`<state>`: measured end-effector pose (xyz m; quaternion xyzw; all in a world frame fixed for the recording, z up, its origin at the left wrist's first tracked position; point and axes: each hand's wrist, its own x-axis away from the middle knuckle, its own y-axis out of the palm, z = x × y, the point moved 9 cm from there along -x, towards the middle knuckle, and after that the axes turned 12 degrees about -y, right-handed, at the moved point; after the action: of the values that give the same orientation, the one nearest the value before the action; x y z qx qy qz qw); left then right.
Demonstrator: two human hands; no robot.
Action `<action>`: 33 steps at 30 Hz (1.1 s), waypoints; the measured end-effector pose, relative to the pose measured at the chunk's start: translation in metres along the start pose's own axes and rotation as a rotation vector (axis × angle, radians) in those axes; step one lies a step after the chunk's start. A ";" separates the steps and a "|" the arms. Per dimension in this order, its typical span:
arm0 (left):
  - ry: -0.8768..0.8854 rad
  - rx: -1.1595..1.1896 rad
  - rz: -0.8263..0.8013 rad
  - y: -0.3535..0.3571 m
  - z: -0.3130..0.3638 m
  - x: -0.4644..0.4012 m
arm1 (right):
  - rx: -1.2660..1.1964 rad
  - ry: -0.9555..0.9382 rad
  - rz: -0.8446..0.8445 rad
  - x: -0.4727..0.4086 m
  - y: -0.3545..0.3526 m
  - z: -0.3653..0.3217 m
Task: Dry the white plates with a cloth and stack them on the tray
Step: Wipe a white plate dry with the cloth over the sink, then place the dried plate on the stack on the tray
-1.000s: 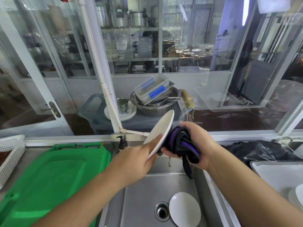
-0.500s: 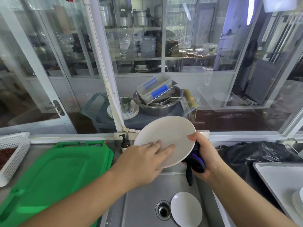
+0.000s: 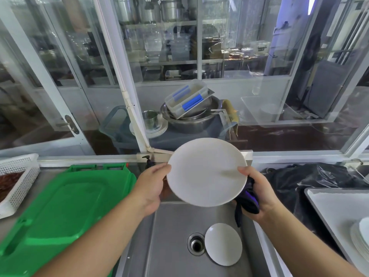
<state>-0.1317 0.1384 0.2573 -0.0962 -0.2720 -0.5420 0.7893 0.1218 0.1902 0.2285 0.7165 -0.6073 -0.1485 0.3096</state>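
White plate (image 3: 206,171) held at frame centre above the sink (image 3: 171,236), face toward camera. Left hand (image 3: 149,184) pinches its left rim; right hand (image 3: 257,188) grips the right rim with the dark cloth (image 3: 247,200) bunched beneath, probably to wipe the back. Second plate (image 3: 223,244) lies by the drain. Tray (image 3: 329,206) with stacked plates (image 3: 361,240) at lower right; the path rightward looks open.

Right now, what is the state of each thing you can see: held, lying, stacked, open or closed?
held white plate: tilted over the sink, gripped at both edges.
left hand: grips the plate's left rim.
right hand: holds plate rim and cloth.
dark cloth: bunched in the right hand.
small white plate: lying in the sink beside the drain.
plates on tray: stacked.
green lid: lying flat.
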 end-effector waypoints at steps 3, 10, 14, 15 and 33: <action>-0.007 0.070 -0.016 0.012 -0.012 0.005 | 0.026 0.010 -0.005 0.005 -0.017 -0.006; 0.029 0.036 0.015 0.038 -0.038 0.010 | 0.313 -0.034 0.083 0.006 -0.074 -0.033; 0.034 0.027 -0.001 0.053 -0.053 0.009 | 0.463 -0.102 0.154 0.014 -0.099 -0.050; 0.029 0.025 -0.008 0.057 -0.058 0.009 | 0.468 -0.106 0.163 0.016 -0.104 -0.053; -0.212 -0.189 -0.461 0.162 -0.152 0.018 | 0.429 -0.292 0.689 0.200 -0.227 -0.062</action>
<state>0.0693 0.1196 0.1638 -0.1609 -0.3161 -0.7174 0.5996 0.3783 0.0306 0.1668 0.4914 -0.8656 -0.0067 0.0960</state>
